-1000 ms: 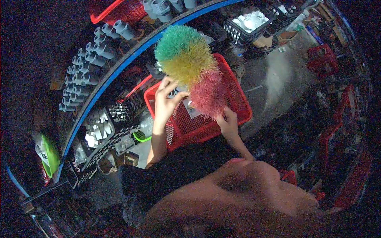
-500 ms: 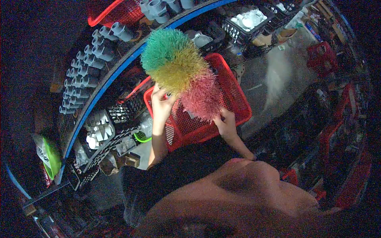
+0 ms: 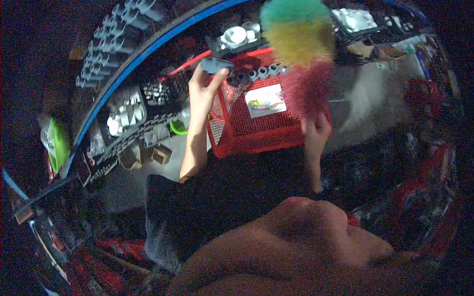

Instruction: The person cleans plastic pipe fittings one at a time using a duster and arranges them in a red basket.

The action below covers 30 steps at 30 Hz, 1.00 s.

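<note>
My left hand is closed on a grey plastic fitting above the left side of a red basket. In my right hand is the pink end of a fluffy duster, with green, yellow and pink sections, raised over the basket's right side and somewhat blurred. Several grey fittings stand in a row along the far side of the basket. A white printed card lies in the basket. The fingertips of my right hand are partly hidden by the duster.
Rows of grey fittings stand at the upper left behind a blue edge. Black crates with white parts are at the left, and others at the upper right. A green bag hangs at the far left.
The duster has moved right, away from my left hand, uncovering the card and the fittings in the basket. A grey fitting now shows clearly in my left hand. The whole view has shifted.
</note>
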Each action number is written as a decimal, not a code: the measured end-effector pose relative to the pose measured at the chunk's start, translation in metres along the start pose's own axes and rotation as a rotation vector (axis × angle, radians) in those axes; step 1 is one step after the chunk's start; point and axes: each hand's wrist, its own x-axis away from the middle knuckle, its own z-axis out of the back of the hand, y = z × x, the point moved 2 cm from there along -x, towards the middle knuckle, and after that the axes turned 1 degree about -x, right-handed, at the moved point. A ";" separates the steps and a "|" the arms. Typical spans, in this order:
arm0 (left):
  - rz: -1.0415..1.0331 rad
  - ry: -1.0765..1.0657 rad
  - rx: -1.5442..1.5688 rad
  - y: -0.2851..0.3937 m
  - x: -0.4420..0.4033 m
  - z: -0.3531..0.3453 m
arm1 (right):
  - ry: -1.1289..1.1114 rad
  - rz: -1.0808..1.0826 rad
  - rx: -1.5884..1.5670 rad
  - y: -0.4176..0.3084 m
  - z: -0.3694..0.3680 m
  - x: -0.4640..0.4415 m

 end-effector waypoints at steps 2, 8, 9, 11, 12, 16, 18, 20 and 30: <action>0.024 -0.007 -0.191 -0.003 0.006 0.004 | 0.079 -0.123 -0.118 0.011 0.010 -0.001; -0.163 -0.166 -0.743 -0.022 0.013 0.004 | 0.055 -0.062 -0.119 0.002 0.007 -0.005; -0.175 -0.147 -0.836 -0.026 0.012 0.003 | 0.059 -0.047 -0.121 -0.001 0.005 -0.005; -0.076 -0.234 -0.928 -0.034 0.014 0.006 | 0.056 -0.066 -0.130 0.005 0.008 -0.003; 0.021 -0.324 -1.010 -0.039 0.015 0.006 | 0.058 -0.080 -0.137 0.007 0.009 -0.002; 0.145 -0.411 -1.135 -0.044 0.015 0.003 | 0.066 -0.098 -0.168 0.008 0.007 -0.002; 0.105 -0.399 -1.173 -0.056 0.014 0.003 | 0.067 -0.142 -0.150 0.009 0.010 -0.001; 0.080 -0.313 -1.244 -0.067 0.009 0.002 | 0.070 -0.130 -0.183 0.014 0.009 -0.002; -0.261 -0.317 -1.450 -0.061 0.004 0.008 | 0.105 -0.086 -0.158 0.005 0.005 0.000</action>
